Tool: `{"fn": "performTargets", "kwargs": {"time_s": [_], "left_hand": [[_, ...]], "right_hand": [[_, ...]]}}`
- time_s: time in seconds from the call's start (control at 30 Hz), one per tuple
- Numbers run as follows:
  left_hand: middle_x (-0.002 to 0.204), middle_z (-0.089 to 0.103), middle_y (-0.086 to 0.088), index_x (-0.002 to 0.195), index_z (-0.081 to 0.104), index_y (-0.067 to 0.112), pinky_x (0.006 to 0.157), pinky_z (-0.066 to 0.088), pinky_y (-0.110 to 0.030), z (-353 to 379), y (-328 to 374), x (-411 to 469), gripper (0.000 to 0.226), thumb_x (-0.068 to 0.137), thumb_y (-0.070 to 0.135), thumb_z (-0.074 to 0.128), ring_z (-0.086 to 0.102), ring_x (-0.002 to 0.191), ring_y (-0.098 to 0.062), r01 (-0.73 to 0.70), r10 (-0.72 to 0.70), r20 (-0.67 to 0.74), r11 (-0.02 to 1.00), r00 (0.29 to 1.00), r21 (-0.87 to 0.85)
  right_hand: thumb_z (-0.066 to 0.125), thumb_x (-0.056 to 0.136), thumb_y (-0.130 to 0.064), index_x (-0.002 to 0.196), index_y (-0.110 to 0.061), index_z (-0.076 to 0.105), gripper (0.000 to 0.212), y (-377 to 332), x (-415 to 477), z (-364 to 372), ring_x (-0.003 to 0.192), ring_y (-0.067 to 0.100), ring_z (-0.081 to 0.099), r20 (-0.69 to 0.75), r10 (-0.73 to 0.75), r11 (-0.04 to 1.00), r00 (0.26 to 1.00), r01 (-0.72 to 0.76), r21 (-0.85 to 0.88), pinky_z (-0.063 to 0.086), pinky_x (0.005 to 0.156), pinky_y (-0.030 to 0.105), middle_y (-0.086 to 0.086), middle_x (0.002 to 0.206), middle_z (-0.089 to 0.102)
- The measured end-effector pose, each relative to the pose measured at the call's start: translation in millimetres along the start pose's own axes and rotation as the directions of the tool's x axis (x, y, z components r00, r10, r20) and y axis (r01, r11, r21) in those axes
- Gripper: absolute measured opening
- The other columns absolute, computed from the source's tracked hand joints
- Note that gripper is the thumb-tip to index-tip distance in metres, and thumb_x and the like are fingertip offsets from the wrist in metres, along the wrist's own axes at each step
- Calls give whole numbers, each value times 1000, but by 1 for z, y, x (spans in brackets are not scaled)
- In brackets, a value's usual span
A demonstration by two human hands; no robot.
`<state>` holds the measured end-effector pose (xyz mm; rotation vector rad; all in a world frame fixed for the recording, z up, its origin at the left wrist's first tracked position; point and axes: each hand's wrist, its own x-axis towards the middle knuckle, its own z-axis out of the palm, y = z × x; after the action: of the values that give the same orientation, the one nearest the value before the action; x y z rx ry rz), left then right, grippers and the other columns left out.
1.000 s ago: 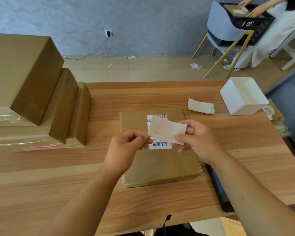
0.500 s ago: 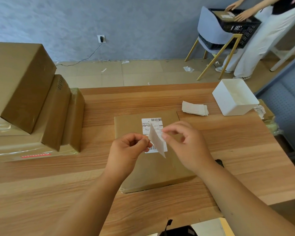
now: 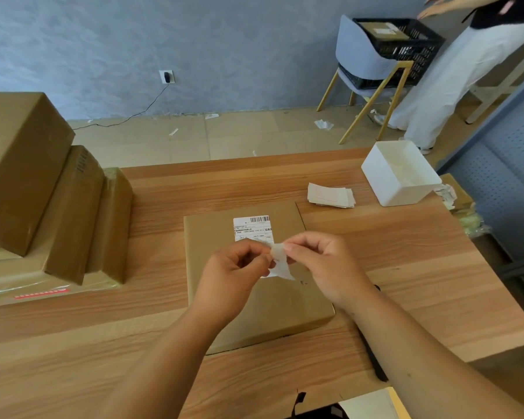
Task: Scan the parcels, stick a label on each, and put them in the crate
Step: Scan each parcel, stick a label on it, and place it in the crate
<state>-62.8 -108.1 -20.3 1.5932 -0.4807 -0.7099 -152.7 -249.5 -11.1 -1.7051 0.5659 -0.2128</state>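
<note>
A flat brown parcel [image 3: 254, 303] lies on the wooden table [image 3: 406, 267] in front of me, with a white barcode sticker [image 3: 251, 226] on its top. Above the parcel both hands pinch a small white label [image 3: 280, 264], which hangs edge-on and bent. My left hand [image 3: 233, 272] pinches its left side, my right hand [image 3: 321, 264] its upper right corner. A black crate [image 3: 406, 40] with one parcel in it stands on a grey chair at the back right.
A stack of brown boxes [image 3: 43, 192] fills the table's left side. A pile of loose labels [image 3: 330, 195] and a white bin [image 3: 400, 176] lie at the back right. A person in white trousers [image 3: 454, 77] stands by the crate. A dark flat object [image 3: 372, 355] lies under my right forearm.
The label, held flat facing me a second ago, has been turned edge-on and bent between my fingertips. The other person's hands have lifted off the crate.
</note>
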Motion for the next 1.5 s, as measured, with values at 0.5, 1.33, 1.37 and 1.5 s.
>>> {"fn": "performTargets", "kwargs": {"time_s": [0.5,1.33,1.37,1.5], "left_hand": [[67,66,2,70,55,16,61,51,-30,44,-14,52,21,89,15,46,63,65,-13,224,-267,-325,961,907,-164],[88,59,6,83,69,15,65,43,-13,324,29,264,8,83,9,64,60,75,-12,-316,372,37,728,928,609],[92,58,3,88,70,11,67,45,-21,333,26,272,9,85,8,63,59,78,-17,-339,388,83,657,918,674],[108,58,-1,109,67,18,71,42,-27,354,9,297,29,91,6,48,55,94,-21,-379,221,328,253,918,890]], "right_hand": [[57,93,-16,84,-17,64,12,51,16,-98,61,9,58,-548,527,837,649,-286,466,41,49,23,-1,78,67],[55,94,-22,76,-25,60,19,112,60,-378,75,22,64,-296,275,815,915,-385,-432,54,70,42,-3,79,65],[56,93,-22,75,-26,60,19,113,61,-383,75,22,64,-301,271,822,914,-383,-422,54,71,43,-2,78,65],[57,92,-21,74,-29,61,20,119,61,-398,76,18,63,-314,280,846,907,-387,-366,54,70,37,-3,80,65]]}}
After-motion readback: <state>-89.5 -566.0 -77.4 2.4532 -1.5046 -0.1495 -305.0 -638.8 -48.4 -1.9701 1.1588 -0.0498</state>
